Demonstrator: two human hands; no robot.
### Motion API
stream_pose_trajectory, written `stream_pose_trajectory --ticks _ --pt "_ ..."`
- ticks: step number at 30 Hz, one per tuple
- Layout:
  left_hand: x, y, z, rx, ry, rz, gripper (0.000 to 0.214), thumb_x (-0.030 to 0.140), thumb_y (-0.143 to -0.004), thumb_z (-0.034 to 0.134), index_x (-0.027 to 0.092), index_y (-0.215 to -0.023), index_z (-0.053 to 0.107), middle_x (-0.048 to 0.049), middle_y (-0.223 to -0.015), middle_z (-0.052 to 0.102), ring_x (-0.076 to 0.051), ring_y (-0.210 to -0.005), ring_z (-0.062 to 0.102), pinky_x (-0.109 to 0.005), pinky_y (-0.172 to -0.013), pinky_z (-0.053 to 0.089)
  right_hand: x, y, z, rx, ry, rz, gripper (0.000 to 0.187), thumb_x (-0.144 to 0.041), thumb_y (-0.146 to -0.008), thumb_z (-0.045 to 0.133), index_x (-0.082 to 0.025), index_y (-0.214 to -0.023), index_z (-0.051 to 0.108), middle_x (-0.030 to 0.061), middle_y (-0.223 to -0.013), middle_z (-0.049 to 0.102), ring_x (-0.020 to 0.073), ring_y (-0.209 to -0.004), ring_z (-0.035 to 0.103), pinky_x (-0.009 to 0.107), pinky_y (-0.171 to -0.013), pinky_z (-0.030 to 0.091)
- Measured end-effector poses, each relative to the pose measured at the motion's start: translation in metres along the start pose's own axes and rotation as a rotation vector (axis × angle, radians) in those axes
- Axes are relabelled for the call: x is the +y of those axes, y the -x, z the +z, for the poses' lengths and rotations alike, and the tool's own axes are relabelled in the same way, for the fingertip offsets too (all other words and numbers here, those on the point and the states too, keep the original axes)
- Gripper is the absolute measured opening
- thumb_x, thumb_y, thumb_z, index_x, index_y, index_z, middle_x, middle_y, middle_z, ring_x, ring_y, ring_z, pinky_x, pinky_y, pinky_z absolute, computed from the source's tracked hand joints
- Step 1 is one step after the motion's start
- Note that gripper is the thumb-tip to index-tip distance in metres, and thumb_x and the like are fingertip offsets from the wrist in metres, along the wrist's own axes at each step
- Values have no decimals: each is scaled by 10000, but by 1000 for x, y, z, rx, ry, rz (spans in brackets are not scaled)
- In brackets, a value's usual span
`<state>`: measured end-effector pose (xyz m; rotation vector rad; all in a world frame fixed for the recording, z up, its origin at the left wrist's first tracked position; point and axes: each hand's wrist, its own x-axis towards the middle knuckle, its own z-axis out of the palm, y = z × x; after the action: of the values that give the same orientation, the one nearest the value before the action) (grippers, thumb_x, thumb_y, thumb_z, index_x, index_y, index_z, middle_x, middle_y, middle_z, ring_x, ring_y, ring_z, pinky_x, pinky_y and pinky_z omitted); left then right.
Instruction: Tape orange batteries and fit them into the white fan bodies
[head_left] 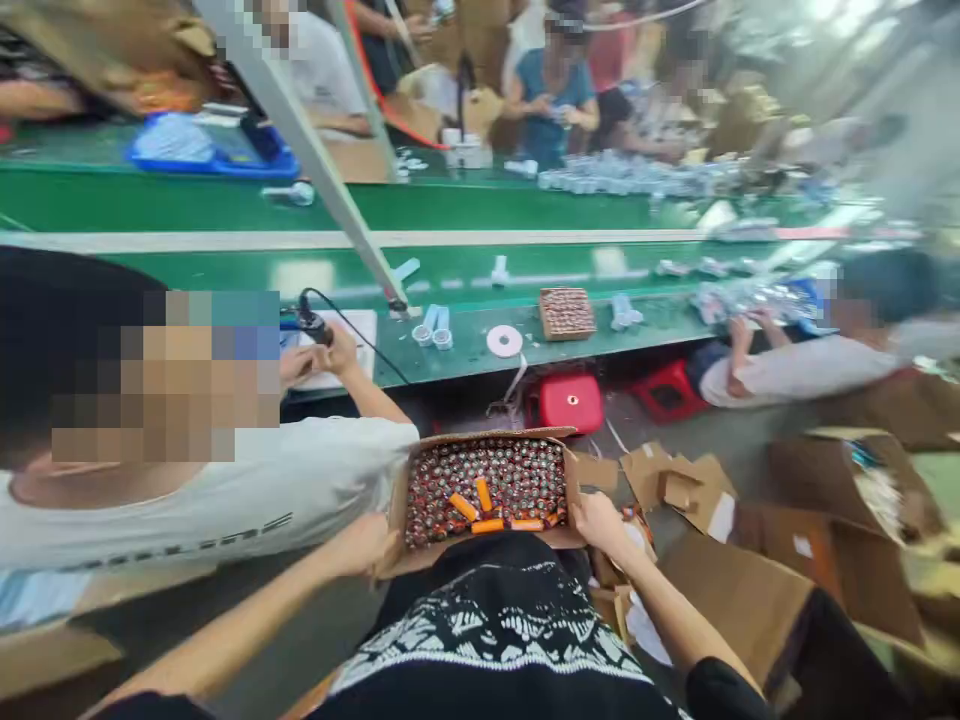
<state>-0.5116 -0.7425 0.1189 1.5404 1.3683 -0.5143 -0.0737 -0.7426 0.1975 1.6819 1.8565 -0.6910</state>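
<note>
Both my hands hold an open cardboard box [480, 435] in front of my body, one at each side. My left hand [360, 545] grips the box's near left corner, and my right hand [600, 522] grips its right edge. The box is packed with upright cylindrical cells [517, 475], which have reddish-brown bodies and silvery ends. Several orange cylindrical cells [484, 512] lie across the top of them, near the middle of the box. The box bottom is hidden.
A co-worker in a white shirt [225, 490] sits close on the left, hands on a bench and a tool with a black cable [315, 325]. A green conveyor belt [315, 205] runs behind. Opened cardboard boxes [780, 590] lie on the floor to the right. Red stools stand beyond.
</note>
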Motion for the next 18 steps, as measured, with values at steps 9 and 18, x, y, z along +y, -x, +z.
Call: stream_pose_trajectory --ticks 9,18 --pt "94 -15 135 -145 697 -503 573 709 -942 570 189 -703 606 1 -512 534 -185 -528 591 -293 -580 456 30 -268 -54 -376 240 -460 276 -158 -969 605 -67 -1103 828 259 -1125 792 347 -1110 773 335 -944 574" --pt "96 -189 185 -23 1102 -670 593 506 -988 571 226 -473 485 -51 -454 528 -192 -475 587 -292 -540 430 -30 -489 20 -409 314 -594 345 -327 -1009 707 -79 -1240 768 244 -1265 750 348 -1199 732 460 -1047 576"
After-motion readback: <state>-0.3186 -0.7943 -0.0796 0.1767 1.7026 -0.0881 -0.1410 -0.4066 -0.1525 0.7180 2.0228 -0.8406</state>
